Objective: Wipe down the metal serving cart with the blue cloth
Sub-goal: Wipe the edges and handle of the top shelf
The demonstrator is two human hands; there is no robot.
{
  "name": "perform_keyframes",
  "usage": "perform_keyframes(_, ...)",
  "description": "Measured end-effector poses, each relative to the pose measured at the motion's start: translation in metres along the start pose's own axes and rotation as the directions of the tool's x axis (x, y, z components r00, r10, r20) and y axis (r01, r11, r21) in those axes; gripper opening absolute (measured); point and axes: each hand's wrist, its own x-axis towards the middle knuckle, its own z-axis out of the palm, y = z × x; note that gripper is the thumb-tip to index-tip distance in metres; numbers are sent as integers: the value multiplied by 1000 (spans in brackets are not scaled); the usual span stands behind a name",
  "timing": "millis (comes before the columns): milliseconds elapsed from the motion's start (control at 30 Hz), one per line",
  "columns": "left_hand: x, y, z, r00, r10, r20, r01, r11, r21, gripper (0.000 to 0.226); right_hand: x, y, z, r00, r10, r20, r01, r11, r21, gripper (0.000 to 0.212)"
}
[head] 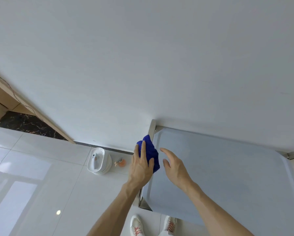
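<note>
We look down on the metal serving cart (228, 176), whose pale top fills the lower right of the frame, set against a white wall (142, 57). At the cart's left edge, near frame centre, the blue cloth (149, 150) is bunched under the left hand (141, 166), whose fingers lie nearly straight along the cloth and press it to the edge. The right hand (174, 166) hovers just right of the cloth over the cart top, fingers spread and relaxed, holding nothing. On the glossy floor (32, 184), left of centre, stand stacked white dishes (99, 160) beside a small orange bottle (121, 162). White shoes (137, 225) show at the bottom edge.
</note>
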Motion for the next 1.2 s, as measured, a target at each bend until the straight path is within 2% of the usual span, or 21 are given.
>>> perform_keyframes(67,6,1,7,998,45,-44,-36,984,174,71,-8,32,-4,994,83,74,-63,970,-233,58)
perform_keyframes(133,16,2,10,994,89,-71,-65,957,283,73,-17,60,-6,936,258,241,-107,857,-504,73)
perform_keyframes(200,30,5,12,989,130,-67,-101,939,329,74,-25,79,-2,871,373,319,-102,773,-626,85)
perform_keyframes(267,46,9,14,988,145,-51,-120,934,336,74,-32,93,6,859,397,325,-85,735,-673,95)
perform_keyframes(433,104,25,19,990,135,-39,-108,907,406,72,-31,106,19,872,394,290,-83,703,-706,102)
perform_keyframes(533,154,39,22,989,150,-1,-131,871,473,56,-30,110,19,867,402,293,-92,708,-700,102)
perform_keyframes(600,178,46,20,991,129,26,-126,880,458,45,-29,112,19,864,408,296,-97,711,-697,103)
perform_keyframes(700,186,46,20,991,131,12,-123,897,425,42,-30,114,20,867,402,293,-87,702,-707,103)
perform_keyframes(833,154,33,16,977,210,-43,-183,921,343,53,-32,115,24,866,405,293,-90,703,-705,104)
perform_keyframes(967,73,8,18,952,292,-93,-257,926,278,69,-31,114,25,873,398,281,-94,704,-704,105)
perform_keyframes(1100,-6,-16,26,959,270,-86,-238,933,271,77,-30,114,23,865,413,286,-94,692,-716,105)
perform_keyframes(1200,-8,-12,25,970,234,-69,-206,937,281,76,-31,114,21,871,405,277,-91,689,-719,104)
